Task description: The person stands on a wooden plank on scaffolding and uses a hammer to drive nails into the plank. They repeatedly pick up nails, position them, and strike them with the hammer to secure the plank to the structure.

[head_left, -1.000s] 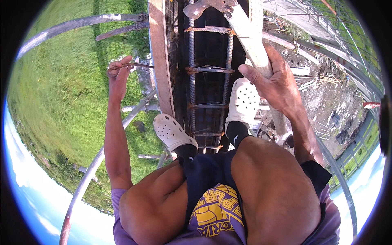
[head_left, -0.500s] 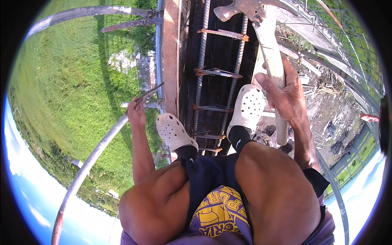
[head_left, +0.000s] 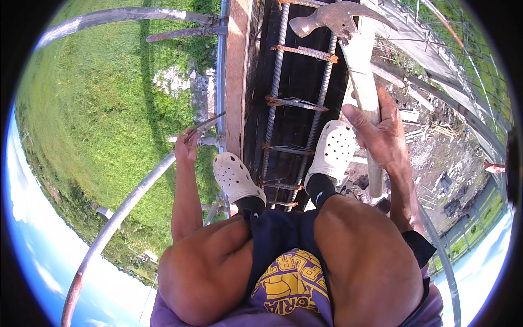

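Observation:
My right hand (head_left: 384, 128) is wrapped round the pale, worn handle of a claw hammer (head_left: 360, 71). Its rusty head points away from me, over the right side of the formwork. Out on the left, my left hand (head_left: 187, 146) pinches a thin dark metal rod (head_left: 210, 122), whose far tip reaches the edge of the brown form board (head_left: 235, 82). Between the boards runs a cage of ribbed steel bars (head_left: 275, 82) with rusty ties (head_left: 297, 102). My feet, in white perforated clogs (head_left: 238, 177), are set on either side of the cage.
Curved scaffold pipes (head_left: 122, 215) stand to the left, above green grass (head_left: 92, 109) far below. A clamped pipe (head_left: 185, 32) juts out at the upper left. To the right lie rubble and scrap wood (head_left: 436, 131) beneath a concrete ledge (head_left: 430, 54) and a rebar grid (head_left: 468, 49).
The view has shifted slightly, so the formwork and cage sit a little lower and farther right, and more of the hammer head shows. Both hands keep their holds.

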